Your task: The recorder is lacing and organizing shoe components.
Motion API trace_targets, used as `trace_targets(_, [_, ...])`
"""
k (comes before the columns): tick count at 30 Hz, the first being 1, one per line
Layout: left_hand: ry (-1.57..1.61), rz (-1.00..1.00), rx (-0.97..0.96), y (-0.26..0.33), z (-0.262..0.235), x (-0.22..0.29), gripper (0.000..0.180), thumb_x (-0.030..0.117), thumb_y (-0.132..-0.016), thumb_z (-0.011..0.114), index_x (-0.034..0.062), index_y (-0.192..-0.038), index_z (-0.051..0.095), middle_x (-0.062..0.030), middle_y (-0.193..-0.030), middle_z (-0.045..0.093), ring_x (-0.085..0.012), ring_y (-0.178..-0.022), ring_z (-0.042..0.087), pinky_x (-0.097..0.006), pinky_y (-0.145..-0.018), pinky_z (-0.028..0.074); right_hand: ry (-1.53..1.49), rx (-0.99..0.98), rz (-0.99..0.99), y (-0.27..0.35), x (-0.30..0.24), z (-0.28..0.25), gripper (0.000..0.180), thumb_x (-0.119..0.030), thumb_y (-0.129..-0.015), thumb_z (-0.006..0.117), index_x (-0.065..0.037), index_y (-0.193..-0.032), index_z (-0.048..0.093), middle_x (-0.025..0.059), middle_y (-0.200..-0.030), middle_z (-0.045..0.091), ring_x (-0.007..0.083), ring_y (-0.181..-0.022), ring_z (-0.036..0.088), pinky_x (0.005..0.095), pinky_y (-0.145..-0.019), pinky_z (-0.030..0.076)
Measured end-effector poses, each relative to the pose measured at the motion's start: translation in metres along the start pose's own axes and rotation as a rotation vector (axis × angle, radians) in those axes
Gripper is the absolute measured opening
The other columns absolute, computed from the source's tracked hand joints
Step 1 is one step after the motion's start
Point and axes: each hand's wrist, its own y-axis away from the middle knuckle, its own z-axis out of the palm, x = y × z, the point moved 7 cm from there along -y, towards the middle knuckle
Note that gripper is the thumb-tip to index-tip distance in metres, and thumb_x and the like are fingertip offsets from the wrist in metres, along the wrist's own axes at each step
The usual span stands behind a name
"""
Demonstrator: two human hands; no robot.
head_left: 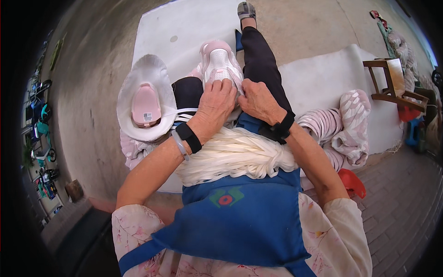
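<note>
A pink and white sneaker (219, 56) lies before me with its rounded pink end pointing away. My left hand (217, 100) is closed over its near part, fingertips pressed on the upper. Close beside it, my right hand (260, 99) pinches at the shoe's right edge; what lies between its fingers is hidden. A thick bundle of flat white shoelaces (235, 154) rests across my lap beneath my wrists. One loose white lace (181, 111) trails leftward from under my left hand. To the left sits a white oval piece (127, 83) with a pink padded part (146, 104) inside.
Rows of pink and white shoe pieces (354, 122) lie right of my lap on a pale sheet (318, 74). A wooden stool (392, 78) and red plastic object (353, 182) are further right. My dark-trousered leg (260, 55) stretches forward. Parked two-wheelers (41, 120) line the far left.
</note>
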Motion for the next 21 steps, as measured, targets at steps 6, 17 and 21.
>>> trace_targets(6, [0.130,0.019,0.045,-0.002,0.000,-0.002,0.019,0.010,-0.073,0.060,0.0023,-0.090,0.056,-0.0116,-0.087,0.052,-0.0250,-0.085,0.053,-0.034,-0.074,0.044,-0.052,-0.003,0.022,0.001,0.004,0.000,0.017,-0.007,-0.071,0.059,0.009,-0.074,0.053,0.0305,-0.068,0.058,0.0446,-0.068,0.062,0.0455,-0.062,0.052])
trace_targets(17, [0.327,-0.035,0.074,0.004,-0.008,0.008,0.021,0.005,-0.074,0.061,0.0002,-0.095,0.058,-0.0137,-0.100,0.056,-0.0276,-0.098,0.054,-0.039,-0.087,0.043,-0.164,-0.045,0.112,0.005,0.009,-0.007,0.014,-0.007,-0.073,0.058,0.006,-0.072,0.058,0.0289,-0.073,0.060,0.0445,-0.073,0.062,0.0479,-0.066,0.050])
trace_targets(21, [0.290,-0.037,0.024,0.014,-0.013,0.005,0.033,0.005,-0.074,0.061,-0.0010,-0.107,0.057,-0.0167,-0.123,0.051,-0.0307,-0.112,0.049,-0.044,-0.097,0.037,-0.047,-0.073,0.048,0.006,0.002,-0.006,0.014,-0.008,-0.076,0.059,0.004,-0.075,0.054,0.0231,-0.069,0.062,0.0391,-0.070,0.064,0.0397,-0.061,0.052])
